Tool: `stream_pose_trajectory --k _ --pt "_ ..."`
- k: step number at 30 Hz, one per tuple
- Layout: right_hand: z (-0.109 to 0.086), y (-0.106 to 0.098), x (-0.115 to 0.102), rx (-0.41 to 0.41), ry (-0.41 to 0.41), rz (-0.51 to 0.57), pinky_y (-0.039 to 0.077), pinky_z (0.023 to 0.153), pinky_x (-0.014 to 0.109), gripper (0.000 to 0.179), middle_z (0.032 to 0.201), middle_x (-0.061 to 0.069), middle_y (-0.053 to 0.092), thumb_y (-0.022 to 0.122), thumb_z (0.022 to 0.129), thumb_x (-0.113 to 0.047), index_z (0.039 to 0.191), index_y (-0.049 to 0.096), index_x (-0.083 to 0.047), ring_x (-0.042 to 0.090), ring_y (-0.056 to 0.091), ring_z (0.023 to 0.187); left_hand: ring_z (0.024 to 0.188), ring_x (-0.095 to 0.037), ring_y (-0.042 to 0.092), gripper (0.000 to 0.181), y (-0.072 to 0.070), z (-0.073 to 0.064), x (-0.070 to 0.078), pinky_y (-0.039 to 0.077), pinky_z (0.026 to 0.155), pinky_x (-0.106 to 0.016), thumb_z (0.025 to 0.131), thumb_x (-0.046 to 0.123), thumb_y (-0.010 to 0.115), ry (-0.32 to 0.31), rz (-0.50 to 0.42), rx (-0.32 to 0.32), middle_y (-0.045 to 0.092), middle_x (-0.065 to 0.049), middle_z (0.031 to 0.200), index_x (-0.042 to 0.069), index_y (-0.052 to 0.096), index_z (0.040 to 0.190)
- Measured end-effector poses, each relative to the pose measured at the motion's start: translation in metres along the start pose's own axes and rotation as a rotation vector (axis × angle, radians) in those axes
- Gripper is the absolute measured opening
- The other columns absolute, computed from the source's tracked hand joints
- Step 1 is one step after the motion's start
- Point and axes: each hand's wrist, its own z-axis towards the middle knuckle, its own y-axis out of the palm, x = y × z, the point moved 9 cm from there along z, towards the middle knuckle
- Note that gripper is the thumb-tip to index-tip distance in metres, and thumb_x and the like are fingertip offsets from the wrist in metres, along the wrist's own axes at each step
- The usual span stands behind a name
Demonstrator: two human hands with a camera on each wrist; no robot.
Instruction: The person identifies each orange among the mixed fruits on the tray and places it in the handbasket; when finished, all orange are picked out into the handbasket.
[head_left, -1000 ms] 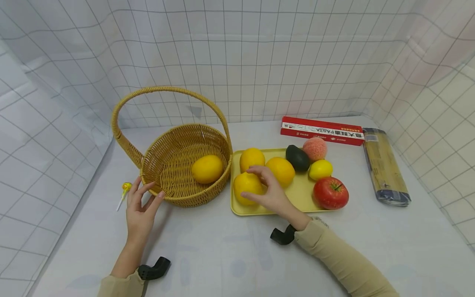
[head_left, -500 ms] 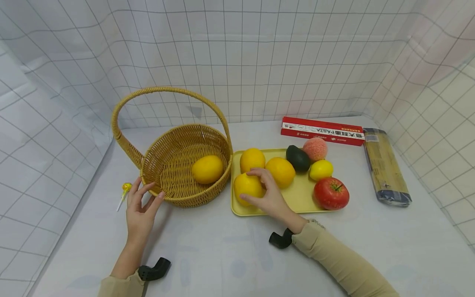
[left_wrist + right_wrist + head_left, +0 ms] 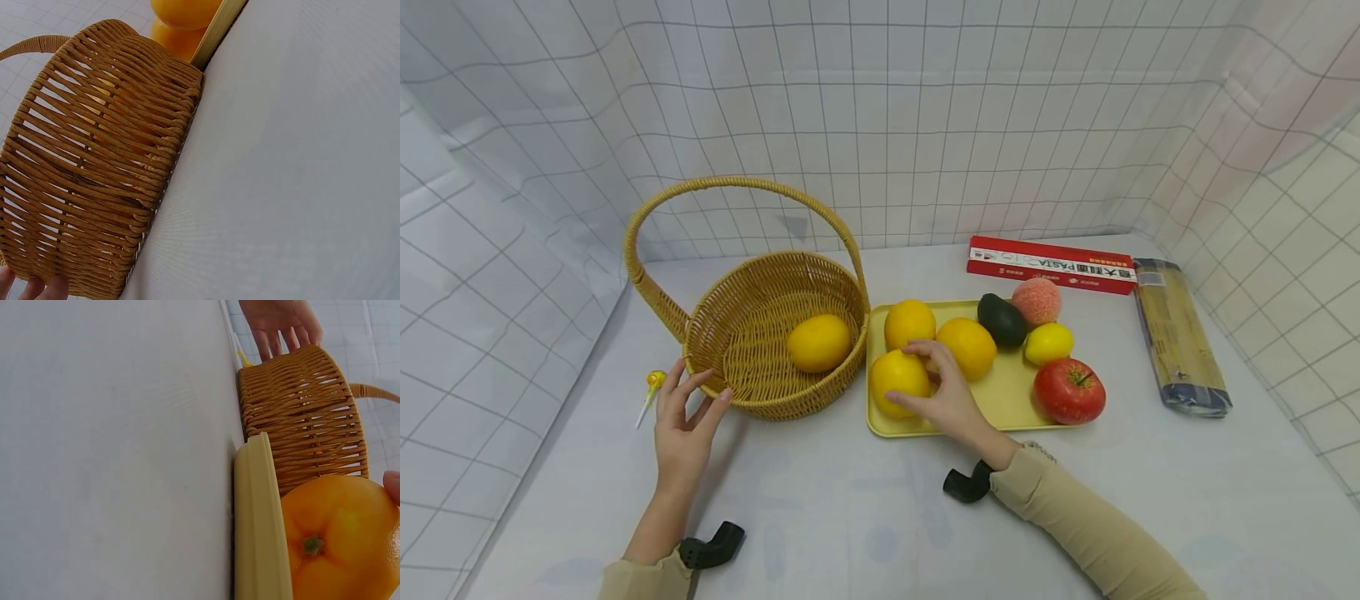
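Observation:
In the head view, a wicker basket with a tall arched handle stands left of centre, holding one yellow-orange oval fruit. My left hand rests its spread fingertips on the basket's near left rim; a few fingertips show low in the left wrist view. Thumb and fingers of my right hand curl round an orange at the near left corner of the yellow tray. The right wrist view shows this orange's green stem end, with most of the hand out of frame.
Two more oranges, the rear one and the middle one, share the tray with an avocado, peach, lemon and tomato. A red pasta box, brown packet and lollipop lie around.
My right hand has shifted slightly down and left, its thumb and fingers settling round the orange. The left hand and basket stay almost still.

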Motion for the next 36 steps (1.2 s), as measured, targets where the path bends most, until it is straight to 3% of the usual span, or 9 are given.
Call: stream_pose_trajectory --k 21,36 --pt "-0.0018 0.0040 0.0072 0.001 0.043 0.017 0.037 0.097 0.047 0.055 0.125 0.017 0.046 0.078 0.074 -0.003 0.121 0.050 0.003 0.030 0.040 0.117 0.139 -0.023 0.021 0.035 0.0000 0.0007 -0.0007 0.041 0.097 -0.018 0.085 -0.002 0.065 0.008 -0.031 -0.002 0.023 0.000 0.150 -0.011 0.053 0.118" --pt "-0.0020 0.0032 0.0071 0.032 0.002 0.017 0.039 0.096 0.048 0.053 0.122 0.017 0.048 0.078 0.074 -0.004 0.119 0.052 0.004 0.031 0.044 0.111 0.138 -0.023 0.021 0.035 -0.0004 0.0005 -0.0009 0.041 0.097 -0.018 0.085 -0.002 0.064 0.015 -0.037 0.000 0.022 -0.002 0.150 -0.010 0.054 0.118"
